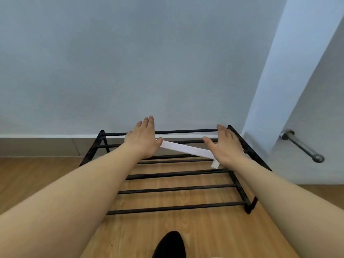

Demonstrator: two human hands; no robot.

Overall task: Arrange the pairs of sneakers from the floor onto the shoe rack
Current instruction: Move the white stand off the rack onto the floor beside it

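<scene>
Both arms reach forward over the shoe rack (178, 175), a low black frame of thin horizontal bars standing on the wood-look floor (37, 183) close against the pale wall (130, 62). The left hand (142, 139) is spread flat, fingers together and pointing toward the wall, palm down over the rack's rear bars, its thumb tip touching one end of a white strip (186, 148). The right hand (225, 146) is likewise open, fingers extended and angled slightly inward, hovering near the rack's right rear corner. The strip runs on a slant between the two hands, from the left thumb down to the heel of the right hand, where a short white end pokes out below (whether either hand actually pinches it, the view does not settle). Neither hand is closed around anything.

The rack's bars show bare, with floor visible through them, and no sneakers appear anywhere in view, so their whereabouts cannot be told from here. To the right stands a white door (307, 90) with a metal lever handle (301, 146), just beside the rack's right end. At the bottom edge, a dark rounded shape (171, 245) sits on the floor in front of the rack; what it is stays unclear.
</scene>
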